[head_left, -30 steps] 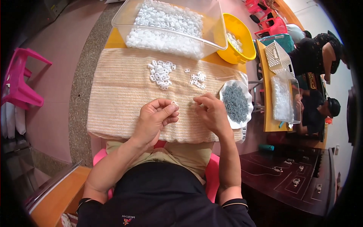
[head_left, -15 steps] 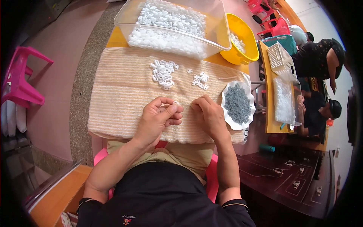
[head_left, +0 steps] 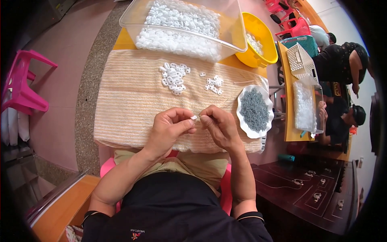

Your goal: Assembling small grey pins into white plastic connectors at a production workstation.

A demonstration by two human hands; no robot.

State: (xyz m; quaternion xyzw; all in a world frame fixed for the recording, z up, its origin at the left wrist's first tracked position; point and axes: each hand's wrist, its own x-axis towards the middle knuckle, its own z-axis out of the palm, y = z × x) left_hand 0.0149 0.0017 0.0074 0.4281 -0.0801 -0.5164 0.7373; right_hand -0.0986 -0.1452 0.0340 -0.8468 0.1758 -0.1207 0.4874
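Fingertip fitting over the towel

My left hand [head_left: 169, 127] pinches a small white plastic piece [head_left: 194, 117] at its fingertips, held just above the striped towel [head_left: 129, 97]. My right hand [head_left: 219, 126] meets it, fingers closed narrow on something too small to tell. I judge I'm mid-join; next calls for steady alignment, then a fresh piece from the white pile [head_left: 174, 76] or grey bits in the dish [head_left: 254, 109].

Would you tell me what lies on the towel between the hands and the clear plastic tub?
In the head view, two loose clusters of small white plastic pieces lie on the striped towel there.
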